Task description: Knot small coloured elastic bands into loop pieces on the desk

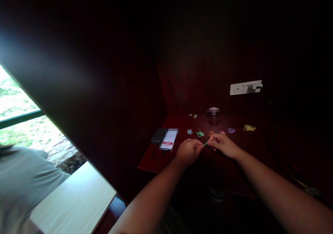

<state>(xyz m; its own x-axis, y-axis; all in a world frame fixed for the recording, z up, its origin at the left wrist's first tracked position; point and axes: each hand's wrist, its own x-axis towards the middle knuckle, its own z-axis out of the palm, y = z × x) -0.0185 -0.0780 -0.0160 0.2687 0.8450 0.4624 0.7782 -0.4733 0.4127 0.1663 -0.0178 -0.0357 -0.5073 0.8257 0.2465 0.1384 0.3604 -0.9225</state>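
Between my two hands a thin green elastic band (pixel 205 144) is pulled out. My left hand (pixel 189 150) pinches one end of it, and the fingers of my right hand (pixel 221 144) close on the other. Just beyond them on the dark red table (pixel 153 163) lie small heaps of bands: a blue-grey heap (pixel 189 131), a green heap (pixel 200 133), a purple heap (pixel 231 130) and a yellow heap (pixel 249 127). Partly covered by my right hand are an orange heap (pixel 211 133) and a pink heap (pixel 222 132).
A clear jar (pixel 213 113) with a pinkish lid stands at the back, near a few loose bands (pixel 195 116). Left of my hands lie a phone (pixel 169 139) and a black case-like object (pixel 158 136). A wall socket (pixel 246 87) holds a plug. At far left sits another person (pixel 28 182).
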